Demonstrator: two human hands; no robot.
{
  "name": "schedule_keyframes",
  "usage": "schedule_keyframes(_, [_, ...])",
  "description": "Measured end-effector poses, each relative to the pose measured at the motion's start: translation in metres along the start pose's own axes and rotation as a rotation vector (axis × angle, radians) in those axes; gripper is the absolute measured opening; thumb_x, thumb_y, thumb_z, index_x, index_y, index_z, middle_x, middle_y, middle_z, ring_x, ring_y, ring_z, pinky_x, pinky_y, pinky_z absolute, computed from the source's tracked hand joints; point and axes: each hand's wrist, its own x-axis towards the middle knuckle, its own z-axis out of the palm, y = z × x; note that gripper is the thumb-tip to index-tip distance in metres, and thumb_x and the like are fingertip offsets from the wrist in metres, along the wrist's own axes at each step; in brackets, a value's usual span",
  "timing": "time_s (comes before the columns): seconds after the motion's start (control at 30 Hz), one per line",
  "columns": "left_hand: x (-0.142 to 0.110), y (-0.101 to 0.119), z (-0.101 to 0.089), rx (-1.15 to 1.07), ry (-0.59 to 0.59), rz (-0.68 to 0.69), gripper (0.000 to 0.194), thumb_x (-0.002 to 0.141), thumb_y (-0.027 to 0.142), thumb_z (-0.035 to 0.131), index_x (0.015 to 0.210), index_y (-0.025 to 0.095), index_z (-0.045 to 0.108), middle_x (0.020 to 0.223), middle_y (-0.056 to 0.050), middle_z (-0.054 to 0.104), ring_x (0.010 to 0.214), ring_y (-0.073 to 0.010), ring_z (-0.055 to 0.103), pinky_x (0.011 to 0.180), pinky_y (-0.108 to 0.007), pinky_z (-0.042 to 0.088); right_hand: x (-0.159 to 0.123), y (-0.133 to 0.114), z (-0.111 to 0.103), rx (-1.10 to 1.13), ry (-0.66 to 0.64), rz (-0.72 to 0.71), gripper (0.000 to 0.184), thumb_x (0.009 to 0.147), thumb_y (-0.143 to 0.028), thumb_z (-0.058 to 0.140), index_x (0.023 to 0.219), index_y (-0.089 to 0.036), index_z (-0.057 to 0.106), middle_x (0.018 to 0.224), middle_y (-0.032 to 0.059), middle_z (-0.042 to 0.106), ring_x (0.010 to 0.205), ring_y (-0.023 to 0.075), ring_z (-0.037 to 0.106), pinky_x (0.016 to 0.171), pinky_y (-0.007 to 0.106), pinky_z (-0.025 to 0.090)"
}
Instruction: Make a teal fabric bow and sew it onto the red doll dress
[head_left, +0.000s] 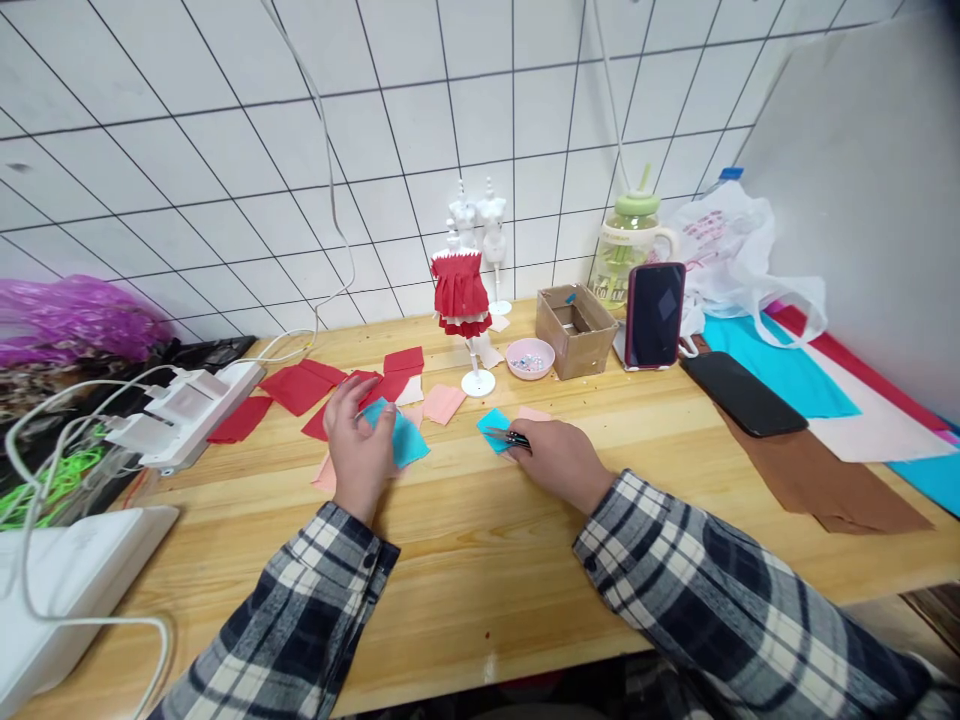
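My right hand is closed around a small pair of scissors; their metal blades point left over a small blue cloth piece. A pink cloth piece lies partly under that hand. My left hand is raised a little with curved fingers apart and the thumb out. Beside its thumb is a larger blue cloth piece, partly hidden by the hand; I cannot tell whether they touch. Pink pieces and red cloth pieces lie around and behind it.
A white doll stand wears a red ruffled dress. Near it are a pink bowl of beads, a cardboard box, a propped phone and a jug. A black phone rests on fabric at right; a power strip is at left.
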Motion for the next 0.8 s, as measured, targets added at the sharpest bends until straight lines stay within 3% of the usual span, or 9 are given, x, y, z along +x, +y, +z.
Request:
schedule_keyframes(0.07, [-0.005, 0.008, 0.001, 0.065, -0.038, 0.137, 0.023, 0.083, 0.028, 0.062, 0.106, 0.022, 0.067, 0.126, -0.008, 0.057, 0.124, -0.0250, 0.048, 0.109, -0.041, 0.032, 0.000, -0.001, -0.002, 0.017, 0.031, 0.004, 0.015, 0.087, -0.034, 0.056, 0.091, -0.023, 0.065, 0.087, 0.0073, 0.068, 0.075, 0.0206, 0.059, 0.059, 0.028, 0.028])
schedule_keyframes(0.17, [-0.013, 0.018, 0.004, 0.069, -0.183, 0.200, 0.016, 0.084, 0.033, 0.062, 0.095, 0.024, 0.070, 0.116, -0.006, 0.063, 0.116, -0.0265, 0.053, 0.105, -0.043, 0.034, 0.001, -0.004, -0.002, 0.156, 0.095, 0.000, 0.014, 0.088, -0.033, 0.056, 0.089, -0.022, 0.065, 0.085, 0.0049, 0.067, 0.074, 0.0181, 0.057, 0.059, 0.027, 0.029])
schedule_keyframes(0.33, [-0.031, 0.031, 0.014, -0.251, -0.562, 0.050, 0.038, 0.083, 0.039, 0.064, 0.118, 0.025, 0.064, 0.127, -0.008, 0.062, 0.121, -0.0261, 0.053, 0.103, -0.037, 0.037, 0.000, -0.013, 0.006, 0.495, 0.093, -0.109, 0.018, 0.087, -0.033, 0.057, 0.093, -0.021, 0.068, 0.081, 0.0019, 0.067, 0.073, 0.0153, 0.056, 0.065, 0.025, 0.035])
schedule_keyframes(0.4, [-0.038, 0.036, 0.018, -0.318, -0.692, -0.019, 0.036, 0.082, 0.040, 0.064, 0.114, 0.024, 0.066, 0.122, -0.008, 0.066, 0.116, -0.0255, 0.057, 0.101, -0.035, 0.040, 0.001, -0.015, 0.009, 0.587, 0.088, -0.124, 0.017, 0.085, -0.032, 0.058, 0.090, -0.019, 0.068, 0.077, 0.0009, 0.066, 0.070, 0.0141, 0.054, 0.063, 0.024, 0.036])
schedule_keyframes(0.6, [-0.043, 0.034, 0.024, -0.181, -0.702, -0.084, 0.023, 0.082, 0.040, 0.063, 0.087, 0.020, 0.071, 0.087, -0.004, 0.074, 0.083, -0.0215, 0.066, 0.081, -0.032, 0.050, 0.004, -0.014, 0.010, 0.810, 0.052, -0.026, 0.023, 0.076, -0.038, 0.066, 0.079, -0.016, 0.062, 0.059, -0.0047, 0.048, 0.056, 0.0099, 0.040, 0.052, 0.022, 0.030])
schedule_keyframes(0.8, [-0.039, 0.018, 0.023, -0.283, -0.767, -0.102, 0.025, 0.078, 0.030, 0.063, 0.100, 0.018, 0.069, 0.105, -0.007, 0.072, 0.099, -0.0247, 0.063, 0.093, -0.037, 0.047, 0.004, -0.013, 0.005, 0.929, 0.117, -0.024, 0.025, 0.079, -0.040, 0.059, 0.079, -0.015, 0.061, 0.064, -0.0019, 0.050, 0.059, 0.0114, 0.043, 0.055, 0.024, 0.034])
